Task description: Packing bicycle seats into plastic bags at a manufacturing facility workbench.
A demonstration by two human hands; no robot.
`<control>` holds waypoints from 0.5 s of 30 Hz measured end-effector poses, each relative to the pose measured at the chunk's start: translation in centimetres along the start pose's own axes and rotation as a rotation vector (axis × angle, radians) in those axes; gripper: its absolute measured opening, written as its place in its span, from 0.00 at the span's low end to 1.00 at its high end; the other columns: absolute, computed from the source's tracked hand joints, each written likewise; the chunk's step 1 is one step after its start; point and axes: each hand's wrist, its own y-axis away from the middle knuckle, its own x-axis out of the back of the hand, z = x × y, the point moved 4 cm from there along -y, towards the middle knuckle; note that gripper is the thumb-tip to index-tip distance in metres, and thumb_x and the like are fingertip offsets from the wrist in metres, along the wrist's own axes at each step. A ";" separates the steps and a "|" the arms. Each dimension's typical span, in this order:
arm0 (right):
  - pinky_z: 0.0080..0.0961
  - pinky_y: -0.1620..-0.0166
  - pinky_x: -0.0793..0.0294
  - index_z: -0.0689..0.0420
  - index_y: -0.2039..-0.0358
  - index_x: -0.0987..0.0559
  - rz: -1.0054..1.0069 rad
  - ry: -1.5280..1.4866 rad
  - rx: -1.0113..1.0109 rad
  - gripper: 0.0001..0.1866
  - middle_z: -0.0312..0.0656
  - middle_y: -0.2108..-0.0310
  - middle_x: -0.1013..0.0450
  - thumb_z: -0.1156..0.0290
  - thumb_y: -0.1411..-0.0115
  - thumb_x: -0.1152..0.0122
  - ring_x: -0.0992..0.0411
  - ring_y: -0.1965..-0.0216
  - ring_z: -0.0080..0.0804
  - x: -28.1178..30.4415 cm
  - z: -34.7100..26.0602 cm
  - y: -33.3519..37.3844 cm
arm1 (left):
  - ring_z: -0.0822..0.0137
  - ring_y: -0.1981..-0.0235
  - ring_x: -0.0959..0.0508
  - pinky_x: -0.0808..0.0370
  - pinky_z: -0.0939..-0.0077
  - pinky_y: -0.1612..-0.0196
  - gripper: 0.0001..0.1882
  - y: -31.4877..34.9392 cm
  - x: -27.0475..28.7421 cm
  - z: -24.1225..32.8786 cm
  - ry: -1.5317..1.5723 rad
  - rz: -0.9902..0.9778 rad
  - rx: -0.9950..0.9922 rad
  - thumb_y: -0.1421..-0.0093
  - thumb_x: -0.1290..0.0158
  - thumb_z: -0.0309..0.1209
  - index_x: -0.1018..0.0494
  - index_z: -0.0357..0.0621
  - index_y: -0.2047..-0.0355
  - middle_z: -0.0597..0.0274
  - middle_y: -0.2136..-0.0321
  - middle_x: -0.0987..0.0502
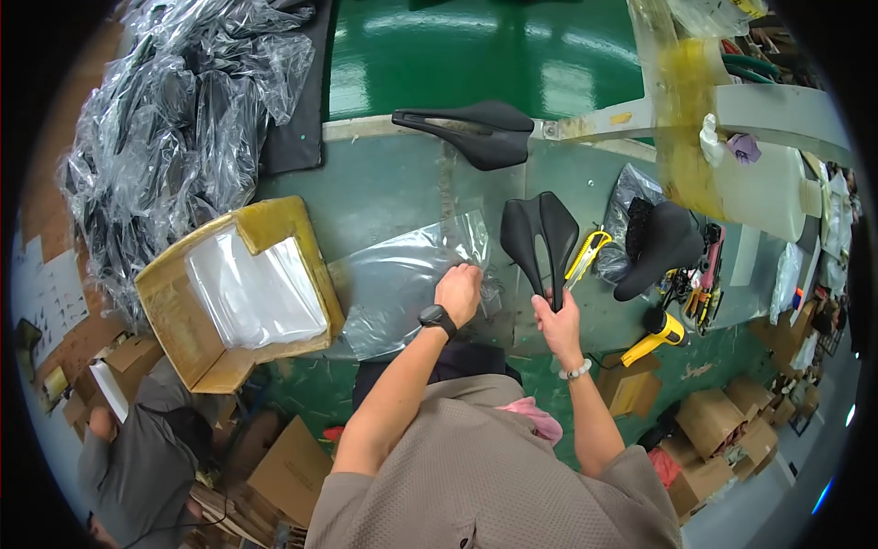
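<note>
Head-worn fisheye — facing down, close above the workbench [375, 197]

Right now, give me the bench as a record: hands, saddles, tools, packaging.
left_hand: left hand curled at the clear bag; grip hidden
right_hand: right hand grips the narrow end of the held saddle
other_saddles: far saddle near the bench's far edge; right-side saddle by the tools
tools: yellow cutter just right of the held saddle; yellow gun-shaped tool at the near edge, right
packaging: cardboard box left, clear plastic inside; plastic-wrapped pile far left
</note>
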 end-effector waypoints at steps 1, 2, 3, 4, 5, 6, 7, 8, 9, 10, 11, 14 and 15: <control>0.23 0.77 0.31 0.63 0.65 0.28 0.028 0.162 0.163 0.17 0.40 0.78 0.27 0.64 0.44 0.35 0.31 0.83 0.25 -0.2 -0.8 0.7 | 0.50 0.64 0.25 0.28 0.60 0.59 0.09 0.4 0.1 -0.6 0.136 0.010 0.014 0.40 0.51 0.32 0.25 0.40 0.68 0.51 0.69 0.24; 0.27 0.75 0.28 0.65 0.62 0.28 0.059 0.324 0.324 0.19 0.43 0.77 0.25 0.64 0.45 0.34 0.29 0.81 0.29 -0.8 -2.1 1.5 | 0.50 0.64 0.24 0.27 0.59 0.60 0.09 0.7 0.3 -0.8 0.274 0.017 0.026 0.40 0.52 0.31 0.24 0.40 0.67 0.50 0.69 0.23; 0.34 0.71 0.26 0.66 0.57 0.28 0.048 0.430 0.393 0.22 0.50 0.72 0.23 0.65 0.47 0.33 0.25 0.77 0.42 -1.3 -3.2 2.5 | 0.50 0.64 0.22 0.26 0.60 0.61 0.10 1.1 0.3 -1.0 0.355 0.021 0.096 0.40 0.52 0.31 0.23 0.40 0.65 0.48 0.68 0.22; 0.34 0.71 0.26 0.66 0.57 0.28 0.048 0.429 0.396 0.22 0.50 0.72 0.23 0.65 0.47 0.33 0.25 0.77 0.42 -1.8 -3.7 3.1 | 0.50 0.64 0.22 0.26 0.60 0.61 0.10 1.2 0.4 -1.0 0.354 0.024 0.095 0.40 0.52 0.31 0.23 0.40 0.65 0.48 0.68 0.22; 0.35 0.71 0.26 0.66 0.58 0.28 0.010 0.472 0.399 0.22 0.52 0.72 0.23 0.65 0.47 0.33 0.24 0.76 0.46 -2.5 -4.0 3.7 | 0.50 0.65 0.21 0.26 0.61 0.62 0.11 1.4 0.2 -1.2 0.451 -0.026 0.157 0.40 0.52 0.31 0.23 0.40 0.65 0.48 0.70 0.22; 0.37 0.71 0.26 0.66 0.58 0.28 -0.028 0.515 0.402 0.21 0.55 0.72 0.24 0.66 0.47 0.33 0.24 0.74 0.50 -3.0 -4.0 4.2 | 0.51 0.66 0.21 0.26 0.63 0.63 0.11 1.6 -0.1 -1.5 0.548 -0.076 0.221 0.40 0.52 0.31 0.23 0.39 0.64 0.47 0.71 0.22; 0.42 0.71 0.27 0.65 0.57 0.30 -0.052 0.632 0.472 0.22 0.56 0.73 0.25 0.64 0.46 0.36 0.25 0.72 0.56 -3.5 -3.3 4.2 | 0.58 0.73 0.21 0.27 0.69 0.69 0.12 1.7 -1.2 -2.6 0.651 -0.168 0.304 0.40 0.54 0.30 0.23 0.37 0.64 0.52 0.78 0.23; 0.42 0.71 0.27 0.65 0.57 0.30 -0.058 0.632 0.479 0.22 0.56 0.73 0.25 0.64 0.46 0.36 0.25 0.72 0.56 -3.7 -2.4 3.9 | 0.58 0.73 0.21 0.27 0.69 0.69 0.12 1.9 -1.7 -3.2 0.651 -0.158 0.306 0.40 0.54 0.30 0.23 0.37 0.64 0.52 0.78 0.23; 0.44 0.72 0.27 0.64 0.56 0.31 -0.089 0.825 0.524 0.22 0.55 0.74 0.25 0.63 0.45 0.37 0.26 0.73 0.56 -4.2 -1.6 3.8 | 0.64 0.75 0.24 0.29 0.72 0.71 0.12 2.3 -2.3 -4.1 0.893 -0.128 0.465 0.39 0.54 0.30 0.24 0.35 0.65 0.57 0.79 0.24; 0.46 0.73 0.28 0.64 0.55 0.32 -0.113 1.018 0.566 0.23 0.54 0.75 0.25 0.62 0.44 0.39 0.26 0.74 0.56 -4.6 -1.0 3.5 | 0.70 0.78 0.26 0.30 0.76 0.74 0.12 2.4 -2.2 -4.1 1.135 -0.099 0.619 0.38 0.55 0.30 0.24 0.33 0.66 0.62 0.80 0.25; 0.47 0.73 0.29 0.63 0.55 0.34 -0.126 1.082 0.500 0.22 0.54 0.75 0.26 0.61 0.42 0.42 0.26 0.75 0.55 -4.5 -0.3 3.3 | 0.76 0.78 0.30 0.34 0.82 0.75 0.10 3.1 -1.5 -4.0 1.146 0.022 0.655 0.36 0.55 0.31 0.26 0.39 0.69 0.70 0.79 0.28; 0.49 0.73 0.30 0.63 0.54 0.34 -0.126 1.157 0.519 0.23 0.55 0.79 0.27 0.61 0.43 0.41 0.27 0.76 0.58 -5.0 0.3 4.2 | 0.77 0.78 0.32 0.35 0.82 0.74 0.09 5.0 1.5 -3.4 1.452 0.370 0.759 0.35 0.55 0.32 0.27 0.41 0.67 0.70 0.78 0.29; 0.49 0.73 0.30 0.63 0.54 0.34 -0.135 1.153 0.531 0.23 0.55 0.79 0.27 0.61 0.43 0.41 0.27 0.76 0.58 -5.3 0.3 4.6 | 0.78 0.77 0.33 0.35 0.84 0.73 0.09 5.1 2.8 -3.1 1.455 0.492 0.633 0.34 0.55 0.32 0.28 0.42 0.67 0.70 0.77 0.29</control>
